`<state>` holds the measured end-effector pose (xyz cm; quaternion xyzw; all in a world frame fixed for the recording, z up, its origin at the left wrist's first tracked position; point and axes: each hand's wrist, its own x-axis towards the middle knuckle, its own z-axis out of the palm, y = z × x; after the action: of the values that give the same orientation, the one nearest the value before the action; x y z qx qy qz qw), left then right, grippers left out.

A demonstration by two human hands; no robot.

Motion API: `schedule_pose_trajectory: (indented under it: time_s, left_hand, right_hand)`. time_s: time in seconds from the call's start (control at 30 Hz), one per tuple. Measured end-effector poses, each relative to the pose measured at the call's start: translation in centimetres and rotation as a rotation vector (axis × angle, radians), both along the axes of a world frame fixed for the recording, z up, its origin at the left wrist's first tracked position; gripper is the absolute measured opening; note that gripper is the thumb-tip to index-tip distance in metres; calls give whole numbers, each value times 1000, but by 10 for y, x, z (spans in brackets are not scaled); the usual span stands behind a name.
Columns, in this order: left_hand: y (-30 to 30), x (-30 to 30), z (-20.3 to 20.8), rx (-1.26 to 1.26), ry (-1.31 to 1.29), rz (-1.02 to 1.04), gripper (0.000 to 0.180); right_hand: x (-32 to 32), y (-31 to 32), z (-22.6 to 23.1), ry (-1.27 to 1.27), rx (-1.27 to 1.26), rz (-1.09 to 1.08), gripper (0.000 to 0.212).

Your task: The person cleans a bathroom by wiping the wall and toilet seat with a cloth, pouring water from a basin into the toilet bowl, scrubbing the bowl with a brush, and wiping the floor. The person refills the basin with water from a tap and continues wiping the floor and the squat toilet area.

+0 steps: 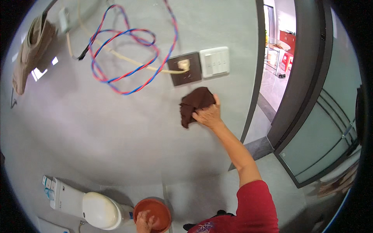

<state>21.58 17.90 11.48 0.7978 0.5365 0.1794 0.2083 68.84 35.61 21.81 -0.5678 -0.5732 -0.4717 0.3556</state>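
My right hand (210, 115) presses a crumpled dark brown cloth (197, 100) against the grey wall (147, 132), with its fingers closed on the cloth's right side. Just above the cloth are a dark socket plate (180, 77) and a white switch panel (215, 62). A cream plug (183, 65) with a cable sits in the socket. My left hand (146, 222) hangs low, its fingers loosely apart. In the picture it overlaps a red-orange basin (165, 217); whether it touches the basin, I cannot tell.
A twisted red and blue cord (134, 90) hangs in loops on the wall. A folded beige cloth (33, 50) hangs at the upper left. Below stands a white toilet (101, 209). To the right are a doorway (268, 89) and a dark-framed glass door (311, 139).
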Motion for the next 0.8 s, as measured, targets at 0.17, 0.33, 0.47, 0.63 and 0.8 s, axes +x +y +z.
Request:
schedule_pose_trajectory:
  time_s: [0.17, 0.33, 0.47, 0.63, 0.8]
  left_hand:
    - [58, 63, 49, 180, -103, -105, 37]
    - [114, 159, 124, 540, -203, -89, 48]
    - [158, 235, 168, 839, -302, 25, 59]
    - [204, 302, 199, 1036, -433, 144, 65]
    - [239, 328, 198, 1229, -455, 372, 64]
  right_hand:
    - [88, -39, -18, 74, 22, -128, 32]
    - [141, -61, 25, -26, 85, -152, 18]
    - [155, -66, 77, -101, 237, -31, 17]
    - [176, -77, 153, -205, 229, -29, 21]
    - [159, -75, 241, -261, 230, -91, 37]
